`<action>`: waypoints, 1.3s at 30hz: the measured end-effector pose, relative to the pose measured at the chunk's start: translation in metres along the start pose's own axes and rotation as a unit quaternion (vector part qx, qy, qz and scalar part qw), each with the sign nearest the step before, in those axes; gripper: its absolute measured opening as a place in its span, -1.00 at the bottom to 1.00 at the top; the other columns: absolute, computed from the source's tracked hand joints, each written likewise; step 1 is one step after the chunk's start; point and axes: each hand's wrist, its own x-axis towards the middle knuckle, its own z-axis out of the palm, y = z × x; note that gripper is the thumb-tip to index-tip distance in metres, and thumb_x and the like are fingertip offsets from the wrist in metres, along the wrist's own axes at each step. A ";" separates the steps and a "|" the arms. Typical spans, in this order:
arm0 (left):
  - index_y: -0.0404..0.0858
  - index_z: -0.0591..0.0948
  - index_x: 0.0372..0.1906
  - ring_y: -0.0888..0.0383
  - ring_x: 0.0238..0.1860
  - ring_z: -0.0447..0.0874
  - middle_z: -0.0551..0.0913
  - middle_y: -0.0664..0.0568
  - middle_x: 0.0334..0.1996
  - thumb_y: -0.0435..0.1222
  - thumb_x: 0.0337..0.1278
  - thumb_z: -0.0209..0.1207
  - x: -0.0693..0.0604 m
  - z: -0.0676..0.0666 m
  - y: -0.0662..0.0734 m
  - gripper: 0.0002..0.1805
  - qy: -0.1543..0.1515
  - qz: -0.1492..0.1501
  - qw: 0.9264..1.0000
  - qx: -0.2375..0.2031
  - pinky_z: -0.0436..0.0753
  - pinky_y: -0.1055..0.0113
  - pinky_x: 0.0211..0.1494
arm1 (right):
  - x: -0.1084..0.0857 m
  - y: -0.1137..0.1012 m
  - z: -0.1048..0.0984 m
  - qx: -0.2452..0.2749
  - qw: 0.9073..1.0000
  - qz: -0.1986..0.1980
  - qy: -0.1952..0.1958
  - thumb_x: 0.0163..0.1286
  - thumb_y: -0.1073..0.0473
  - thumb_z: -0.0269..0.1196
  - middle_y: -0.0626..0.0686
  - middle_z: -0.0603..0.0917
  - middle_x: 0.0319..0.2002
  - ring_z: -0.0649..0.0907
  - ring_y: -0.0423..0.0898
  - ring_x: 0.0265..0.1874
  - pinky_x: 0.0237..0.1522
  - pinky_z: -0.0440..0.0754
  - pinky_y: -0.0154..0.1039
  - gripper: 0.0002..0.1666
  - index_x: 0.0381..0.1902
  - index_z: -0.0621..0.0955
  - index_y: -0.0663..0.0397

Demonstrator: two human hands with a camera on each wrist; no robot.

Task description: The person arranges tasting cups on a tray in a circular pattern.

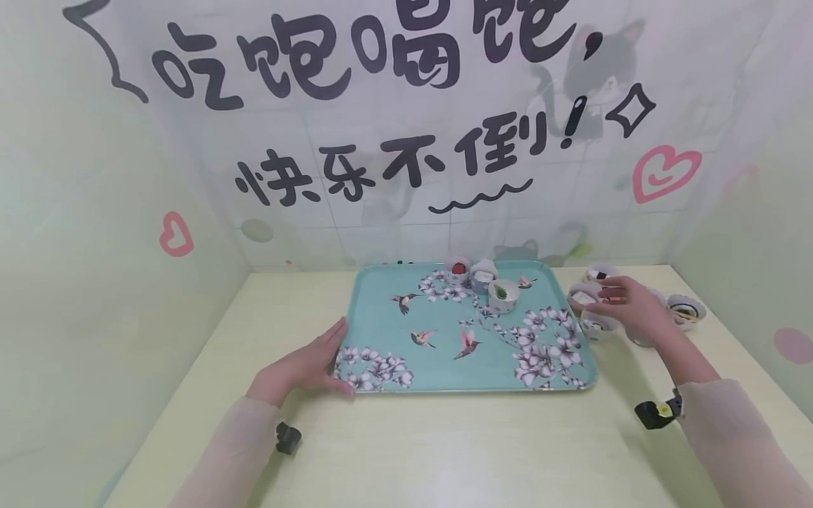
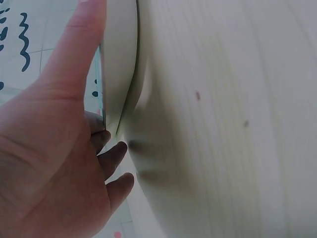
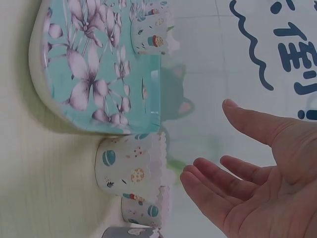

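My left hand (image 1: 311, 362) grips the near left corner of a turquoise tray (image 1: 381, 300) printed with flowers and birds. Its thumb lies along the front side and the fingers along the left side. My right hand (image 1: 638, 310) hovers over a cluster of patterned paper cups beside the tray's right edge. Its fingers are spread, and the palm in the right wrist view holds nothing. Closest to it are a cup (image 1: 600, 331) near the tray edge and a cup with white contents (image 1: 584, 298); the hand partly hides others.
Toward the tray's back stand three paper cups: one with something red (image 1: 457, 271), one with something white (image 1: 484, 276), one with something green (image 1: 504, 300). Another cup (image 1: 686, 314) sits at the far right. A printed curtain (image 1: 406, 240) hangs behind the pale table (image 1: 444, 444).
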 end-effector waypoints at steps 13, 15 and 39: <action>-0.44 -0.21 0.57 -0.32 0.59 -0.17 -0.29 -0.30 0.61 0.25 -0.21 0.43 0.000 0.000 -0.002 0.48 0.002 -0.002 1.000 0.002 0.07 -0.17 0.61 | -0.011 0.015 -0.008 -0.029 0.999 -0.004 0.020 0.47 -0.08 0.21 0.57 0.37 0.30 0.40 0.49 0.27 0.24 0.48 0.34 -0.06 0.42 0.15 0.55; -0.44 -0.21 0.57 -0.32 0.59 -0.18 -0.29 -0.30 0.61 0.24 -0.21 0.43 0.000 0.000 -0.002 0.48 0.002 -0.003 1.000 0.001 0.07 -0.17 0.61 | -0.012 0.017 -0.008 -0.028 0.999 -0.002 0.019 0.47 -0.08 0.20 0.57 0.37 0.30 0.39 0.50 0.27 0.24 0.47 0.36 -0.07 0.42 0.15 0.55; -0.42 -0.23 0.57 -0.31 0.60 -0.19 -0.30 -0.28 0.61 0.24 -0.21 0.43 -0.001 0.001 0.000 0.48 0.000 -0.004 1.000 -0.005 0.07 -0.18 0.61 | -0.019 0.028 0.010 -0.019 0.999 0.001 0.042 0.44 0.00 0.25 0.63 0.35 0.27 0.42 0.53 0.25 0.24 0.51 0.32 -0.14 0.32 0.24 0.66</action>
